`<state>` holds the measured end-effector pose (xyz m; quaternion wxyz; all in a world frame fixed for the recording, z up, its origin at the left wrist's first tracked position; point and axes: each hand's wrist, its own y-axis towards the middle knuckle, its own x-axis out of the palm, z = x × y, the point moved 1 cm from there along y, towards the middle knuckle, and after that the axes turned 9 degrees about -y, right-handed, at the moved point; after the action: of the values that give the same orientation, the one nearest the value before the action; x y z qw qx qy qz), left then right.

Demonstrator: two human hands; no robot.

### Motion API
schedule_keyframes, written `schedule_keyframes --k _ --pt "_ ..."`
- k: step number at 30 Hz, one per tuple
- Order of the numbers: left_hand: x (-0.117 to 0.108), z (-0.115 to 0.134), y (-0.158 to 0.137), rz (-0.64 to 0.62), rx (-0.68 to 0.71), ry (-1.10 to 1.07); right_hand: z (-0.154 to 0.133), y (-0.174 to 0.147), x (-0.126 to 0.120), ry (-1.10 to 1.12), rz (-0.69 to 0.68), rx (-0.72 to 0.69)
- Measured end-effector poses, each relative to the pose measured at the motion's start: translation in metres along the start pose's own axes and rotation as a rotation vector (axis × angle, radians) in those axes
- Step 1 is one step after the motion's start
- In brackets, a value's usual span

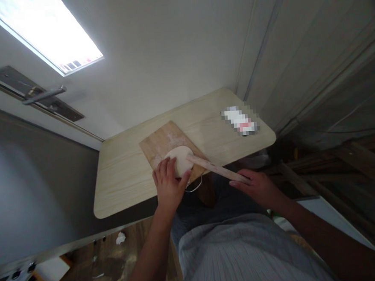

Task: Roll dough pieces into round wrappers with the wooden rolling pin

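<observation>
A round, flat piece of pale dough (179, 156) lies on a wooden board (155, 142) dusted with flour. My left hand (169, 182) rests on the near left part of the dough, its fingers spread and the thumb at the near right edge. In my right hand (258, 187) is one end of a wooden rolling pin (218, 168), with the fingers closed round it. The pin slants up to the left, and its far end is over the right side of the dough; whether it presses down I cannot tell.
The board sits on a narrow light-wood table (122, 170) against a white door with a metal handle (44, 95). A blurred-out phone-like object (240, 120) is at the table's right end. A wire loop (195, 186) shows below the board's near corner.
</observation>
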<state>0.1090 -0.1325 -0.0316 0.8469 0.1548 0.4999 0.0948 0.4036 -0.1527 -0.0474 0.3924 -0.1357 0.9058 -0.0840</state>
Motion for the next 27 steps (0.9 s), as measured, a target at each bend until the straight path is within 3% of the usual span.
schedule_keyframes --k 13,22,27 --pt "-0.020 -0.009 0.009 -0.023 0.119 0.038 -0.005 0.003 0.004 0.016 -0.008 -0.019" --pt "-0.019 -0.024 -0.005 0.071 0.212 -0.012 -0.004 0.003 0.001 -0.020 -0.003 -0.026" --pt "-0.024 -0.026 -0.003 0.150 0.147 -0.138 -0.003 0.003 0.002 -0.003 0.011 -0.035"
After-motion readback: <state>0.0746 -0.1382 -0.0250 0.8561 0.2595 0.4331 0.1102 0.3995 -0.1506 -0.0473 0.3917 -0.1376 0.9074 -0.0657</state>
